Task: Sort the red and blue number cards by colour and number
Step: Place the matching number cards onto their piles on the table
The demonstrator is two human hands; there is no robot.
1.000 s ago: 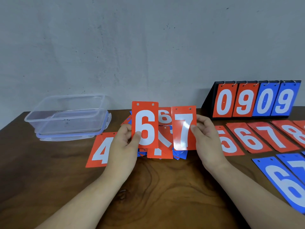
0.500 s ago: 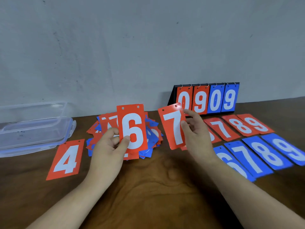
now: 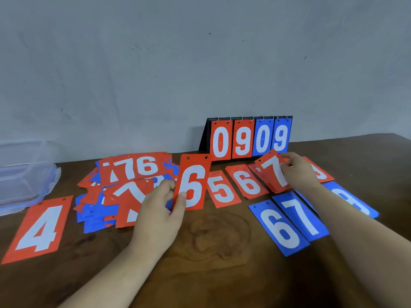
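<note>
A red 6 card (image 3: 194, 185) is pinched at its lower left edge by the left hand (image 3: 160, 216), the thumb pressed on the face and the fingers curled behind; the card is held upright, between the mixed pile of red and blue cards (image 3: 124, 187) and a red 5 card (image 3: 222, 189) lying flat. A red 7 card (image 3: 272, 172) is gripped along its right edge by the right hand (image 3: 298, 172), fingers curled over it, and is held tilted low over the red row, just right of a flat red 6 (image 3: 248, 183); whether it touches the cards beneath cannot be told. A further red card (image 3: 321, 175) is mostly hidden behind that hand. Nearer the viewer, a blue 6 (image 3: 278, 227), a blue 7 (image 3: 300, 215) and a blue 8 (image 3: 353, 202) are laid side by side on the tabletop (image 3: 211, 274). A red 4 (image 3: 40, 227) lies apart at the left, near a clear plastic container (image 3: 24, 174). A flip scoreboard (image 3: 249, 136) reading 0909 stands at the back.
</note>
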